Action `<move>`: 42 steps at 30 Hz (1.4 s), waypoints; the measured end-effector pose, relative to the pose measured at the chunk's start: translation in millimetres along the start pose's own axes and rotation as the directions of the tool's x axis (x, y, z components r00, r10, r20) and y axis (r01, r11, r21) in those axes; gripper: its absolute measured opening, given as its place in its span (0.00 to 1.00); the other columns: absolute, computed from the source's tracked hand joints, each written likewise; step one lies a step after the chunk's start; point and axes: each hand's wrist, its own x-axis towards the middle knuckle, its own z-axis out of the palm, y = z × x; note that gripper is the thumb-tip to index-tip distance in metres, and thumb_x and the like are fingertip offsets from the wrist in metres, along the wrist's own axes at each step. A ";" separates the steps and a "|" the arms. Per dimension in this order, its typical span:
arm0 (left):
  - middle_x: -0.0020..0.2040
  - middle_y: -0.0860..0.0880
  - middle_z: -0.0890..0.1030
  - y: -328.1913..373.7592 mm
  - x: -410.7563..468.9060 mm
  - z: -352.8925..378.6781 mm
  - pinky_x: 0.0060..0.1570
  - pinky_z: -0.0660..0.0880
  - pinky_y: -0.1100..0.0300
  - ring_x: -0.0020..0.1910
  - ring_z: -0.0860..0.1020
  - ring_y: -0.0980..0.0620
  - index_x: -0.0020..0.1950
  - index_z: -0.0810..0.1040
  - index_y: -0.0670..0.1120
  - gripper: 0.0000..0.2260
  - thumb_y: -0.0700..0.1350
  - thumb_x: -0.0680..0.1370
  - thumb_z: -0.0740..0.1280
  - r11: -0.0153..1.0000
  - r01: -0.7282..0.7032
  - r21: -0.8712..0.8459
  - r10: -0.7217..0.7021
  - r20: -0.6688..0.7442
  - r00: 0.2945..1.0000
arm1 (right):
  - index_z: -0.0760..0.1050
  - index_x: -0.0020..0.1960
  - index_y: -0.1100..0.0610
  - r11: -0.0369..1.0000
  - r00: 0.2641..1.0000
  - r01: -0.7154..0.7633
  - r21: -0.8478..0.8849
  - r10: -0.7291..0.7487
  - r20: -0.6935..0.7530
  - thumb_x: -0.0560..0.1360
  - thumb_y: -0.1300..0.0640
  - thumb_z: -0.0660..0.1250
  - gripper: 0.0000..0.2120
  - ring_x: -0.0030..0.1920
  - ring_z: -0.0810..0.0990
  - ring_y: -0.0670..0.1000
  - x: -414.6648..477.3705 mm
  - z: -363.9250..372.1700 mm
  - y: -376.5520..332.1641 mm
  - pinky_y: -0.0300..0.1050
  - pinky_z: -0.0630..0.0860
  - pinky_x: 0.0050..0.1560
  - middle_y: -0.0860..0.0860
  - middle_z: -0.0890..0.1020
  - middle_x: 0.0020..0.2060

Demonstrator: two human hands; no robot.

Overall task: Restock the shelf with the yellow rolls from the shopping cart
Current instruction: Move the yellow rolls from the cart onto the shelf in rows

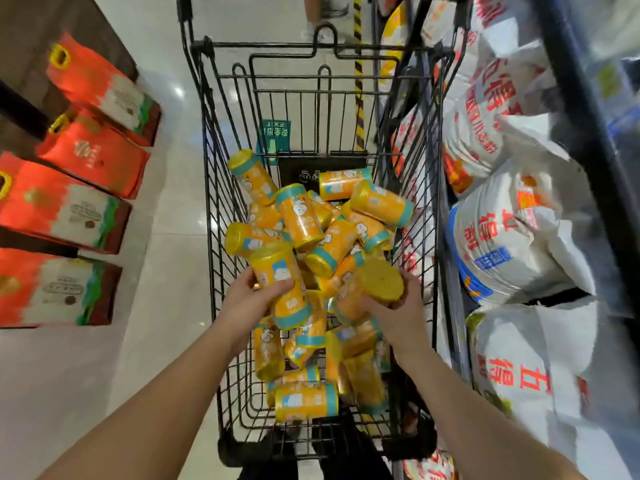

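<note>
The yellow rolls (311, 233) lie heaped in the basket of the shopping cart (210, 174), crisscrossed at all angles. Each has teal bands and a small white print whose lettering is too blurred to read. The lower layers of the heap are hidden under the upper ones and under both forearms, so their number cannot be told. The cart's near end is cut off by the frame.

Over the near half of the heap the left hand (247, 301) grips the left-hand roll (277, 271). Its fingers (282, 289) curl round the middle of the tube, which is tilted with its yellow end up. The right hand (403, 315) grips the right-hand roll (379, 280). Its fingers (412, 289) wrap the far side near the flat yellow end, which faces the camera. The rest of that tube is smeared by blur.

Left of the cart, red and white boxes (90, 154) stand in rows, the nearest ones cut off at the frame edge. Right of the cart, white sacks (502, 237) with red characters are stacked close against its side, blurred. Through the cart's far wires a green sign (277, 133) shows on the pale floor (166, 237)
</note>
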 end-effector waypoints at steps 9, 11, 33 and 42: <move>0.52 0.52 0.84 52.3 -61.5 -6.6 0.34 0.79 0.63 0.42 0.85 0.57 0.63 0.74 0.48 0.14 0.43 0.78 0.68 0.991 -0.111 -0.068 0.122 0.197 0.973 | 0.71 0.62 0.55 0.924 0.987 0.106 0.368 -0.052 -0.152 0.72 0.61 0.73 0.21 0.42 0.84 0.45 -76.6 -9.8 -68.9 0.47 0.78 0.45 0.47 0.84 0.46; 0.52 0.51 0.84 62.6 -75.4 -6.9 0.36 0.78 0.62 0.43 0.85 0.56 0.63 0.74 0.49 0.13 0.43 0.79 0.67 0.987 -0.142 -0.079 0.157 0.238 0.958 | 0.69 0.66 0.59 0.870 0.989 0.102 0.482 -0.035 -0.145 0.78 0.66 0.66 0.17 0.39 0.83 0.37 -94.6 -10.6 -78.1 0.37 0.77 0.42 0.39 0.84 0.41; 0.53 0.43 0.85 125.6 -260.5 70.6 0.43 0.82 0.49 0.48 0.85 0.44 0.62 0.75 0.45 0.28 0.52 0.64 0.74 0.940 -0.326 -0.100 0.302 0.688 0.659 | 0.72 0.65 0.59 0.765 0.907 0.336 0.549 -0.106 -0.407 0.63 0.56 0.79 0.33 0.47 0.85 0.60 -311.2 -76.3 -151.1 0.58 0.82 0.47 0.61 0.84 0.52; 0.52 0.42 0.85 115.0 -376.9 131.1 0.47 0.82 0.45 0.48 0.85 0.42 0.61 0.74 0.45 0.26 0.50 0.66 0.74 0.888 -0.439 -0.136 0.348 0.823 0.449 | 0.71 0.64 0.57 0.758 0.778 0.538 0.369 -0.277 -0.564 0.59 0.51 0.78 0.36 0.44 0.86 0.57 -433.5 -146.4 -148.7 0.53 0.81 0.41 0.58 0.85 0.50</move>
